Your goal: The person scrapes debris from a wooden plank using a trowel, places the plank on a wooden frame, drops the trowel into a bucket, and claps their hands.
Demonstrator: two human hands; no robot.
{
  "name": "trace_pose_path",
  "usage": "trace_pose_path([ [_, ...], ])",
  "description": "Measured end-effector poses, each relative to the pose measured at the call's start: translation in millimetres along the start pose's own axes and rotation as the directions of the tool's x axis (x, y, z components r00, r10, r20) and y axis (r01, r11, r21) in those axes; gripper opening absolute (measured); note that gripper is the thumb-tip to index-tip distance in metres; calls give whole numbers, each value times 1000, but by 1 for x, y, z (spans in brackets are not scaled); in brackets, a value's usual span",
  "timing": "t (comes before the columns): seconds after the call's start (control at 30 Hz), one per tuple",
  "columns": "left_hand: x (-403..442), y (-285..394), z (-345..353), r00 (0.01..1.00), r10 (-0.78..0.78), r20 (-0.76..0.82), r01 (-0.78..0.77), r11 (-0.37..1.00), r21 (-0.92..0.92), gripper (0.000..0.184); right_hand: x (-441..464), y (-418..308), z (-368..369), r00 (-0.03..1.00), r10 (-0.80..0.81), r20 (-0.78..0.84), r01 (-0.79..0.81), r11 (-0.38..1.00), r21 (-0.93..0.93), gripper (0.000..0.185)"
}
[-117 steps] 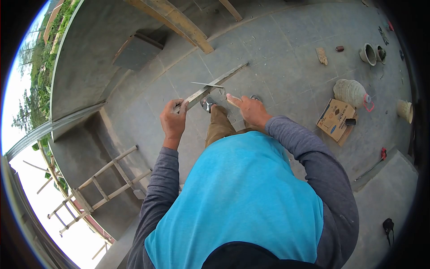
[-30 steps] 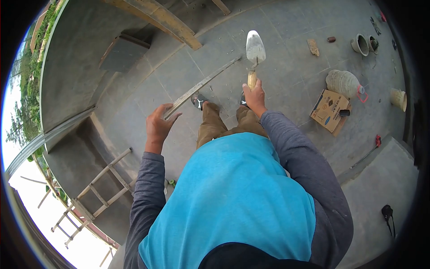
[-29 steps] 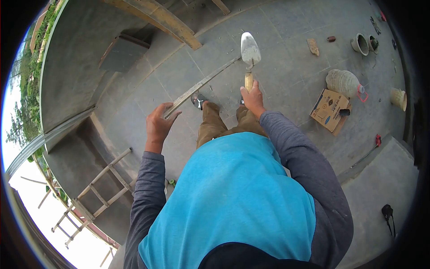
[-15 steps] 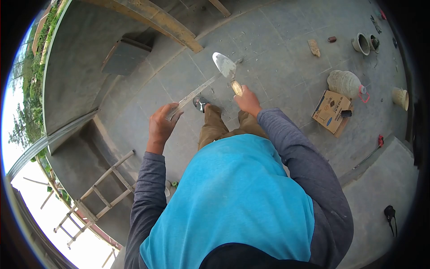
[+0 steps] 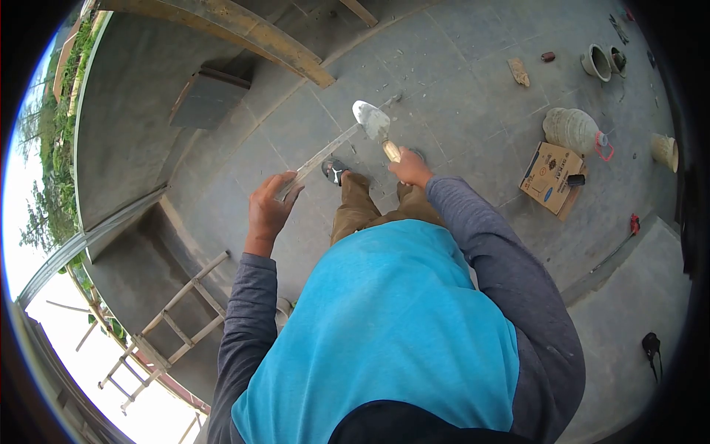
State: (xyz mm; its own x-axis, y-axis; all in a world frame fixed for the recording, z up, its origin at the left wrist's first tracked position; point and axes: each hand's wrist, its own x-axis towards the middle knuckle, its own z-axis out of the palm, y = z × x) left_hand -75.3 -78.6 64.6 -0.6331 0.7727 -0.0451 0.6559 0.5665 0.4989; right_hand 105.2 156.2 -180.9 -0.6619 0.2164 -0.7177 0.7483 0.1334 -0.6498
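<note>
My left hand [image 5: 271, 209] grips the near end of a long, thin grey strip [image 5: 322, 154], which slants up and to the right over the floor. My right hand [image 5: 411, 168] is closed round the wooden handle of a trowel [image 5: 374, 124]. The trowel's pale, rounded blade points up and left and overlaps the strip, hiding part of it. Whether the blade touches the strip I cannot tell. Under the strip's middle shows one of my sandalled feet [image 5: 335, 171].
On the right lie a large plastic bottle [image 5: 571, 131], a cardboard box [image 5: 549, 175], pots [image 5: 596, 64] and a bucket [image 5: 665, 152]. A wooden ladder [image 5: 176, 325] stands at the left. Wooden beams [image 5: 251, 29] cross the top. A black object [image 5: 651, 346] lies at lower right.
Since a second ago, the trowel has swung from upright to tilted left, and its blade has come down over the strip. My right hand has moved slightly left and down. My left hand still holds the strip.
</note>
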Motion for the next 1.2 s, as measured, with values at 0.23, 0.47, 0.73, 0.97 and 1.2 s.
trace_pose_path([
  [0.23, -4, 3, 2, 999, -44, 0, 44, 999, -15, 26, 4, 2, 10, 985, 160, -60, -147, 972, 182, 56],
  [0.47, -6, 3, 1, 996, -85, -10, 84, 996, -20, 27, -17, -38, -5, 977, 197, -76, -185, 972, 144, 64],
  [0.73, -19, -10, 4, 996, -86, -28, 85, 996, -28, 28, 3, -9, 9, 978, 178, 106, -191, 973, 133, 54],
  [0.97, -18, 0, 6, 996, -81, -35, 79, 996, -34, 25, 1, -24, 8, 967, 235, -101, -227, 970, 80, 52],
  [1.2, -21, -6, 8, 997, -62, -52, 60, 998, -25, 25, 24, 6, 27, 939, 256, -229, -241, 966, 95, 54],
])
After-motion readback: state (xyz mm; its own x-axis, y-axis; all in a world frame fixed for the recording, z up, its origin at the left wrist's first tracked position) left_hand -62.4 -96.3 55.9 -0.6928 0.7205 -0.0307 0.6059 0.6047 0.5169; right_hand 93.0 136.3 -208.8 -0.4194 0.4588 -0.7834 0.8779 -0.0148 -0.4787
